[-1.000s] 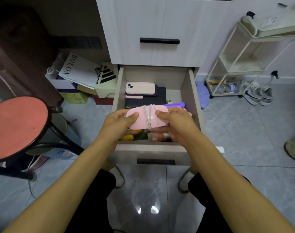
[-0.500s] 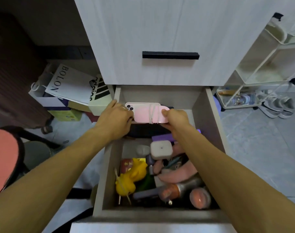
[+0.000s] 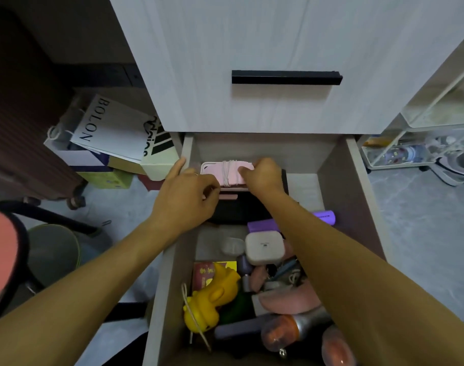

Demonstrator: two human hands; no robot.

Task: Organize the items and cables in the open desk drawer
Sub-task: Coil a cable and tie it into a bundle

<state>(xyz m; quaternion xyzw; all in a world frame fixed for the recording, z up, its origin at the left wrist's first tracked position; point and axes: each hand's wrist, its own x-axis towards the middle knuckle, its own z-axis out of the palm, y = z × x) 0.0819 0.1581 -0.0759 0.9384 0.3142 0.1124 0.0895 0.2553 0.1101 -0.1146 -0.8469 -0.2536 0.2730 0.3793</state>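
Grey floor tiles and a pale wood-grain cabinet frame the open drawer (image 3: 351,186), pulled well out toward the person. At its far end sits the pink case (image 3: 232,173) with a white cable (image 3: 228,172) wound round its middle, lying on top of a phone (image 3: 209,166) and a dark flat pouch (image 3: 241,207). The right hand (image 3: 262,178) has its fingers curled over the case's right end, pinching it; the left hand (image 3: 188,196) closes loosely on the left end, its forefinger stretched out to touch the drawer's left wall. To my eye the step is seating the case square on that stack, so I'd lower it flat, keep the cable loops from slipping off the ends, and let go only once it lies level. Nearer the front lie a purple tube (image 3: 323,216), a white square box (image 3: 264,247), a yellow toy (image 3: 212,299) and some pinkish bottles, all in a jumble yet to be sorted.
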